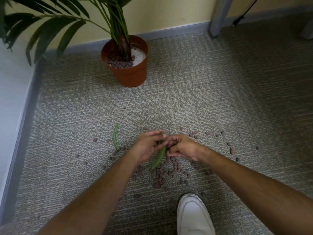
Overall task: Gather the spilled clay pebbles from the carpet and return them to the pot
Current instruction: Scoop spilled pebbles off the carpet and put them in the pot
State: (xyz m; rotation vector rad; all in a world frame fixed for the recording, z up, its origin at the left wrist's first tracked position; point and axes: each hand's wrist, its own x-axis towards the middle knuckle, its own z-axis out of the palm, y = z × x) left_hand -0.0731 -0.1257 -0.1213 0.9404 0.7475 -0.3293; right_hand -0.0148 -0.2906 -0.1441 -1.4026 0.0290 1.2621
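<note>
Both hands meet low over the carpet (pixel 220 85): left hand (pixel 149 146) pinches a green leaf (pixel 160 158), right hand (pixel 182 147) is curled, contents unclear. The main clay pebbles (pixel 166 173) pile sits right beneath, toward me; pot (pixel 129 72) stands well ahead, slightly left.

Two bare forearms enter from the lower edge of the frame, sleeveless as far as they show, with no watch, band or ring visible on either wrist. The left hand (pixel 149 146) and the right hand (pixel 182 147) are ungloved. At bottom centre-right sits a white slip-on shoe (pixel 193 216), smooth-topped, with a rounded toe and pale stitched seams.
</note>
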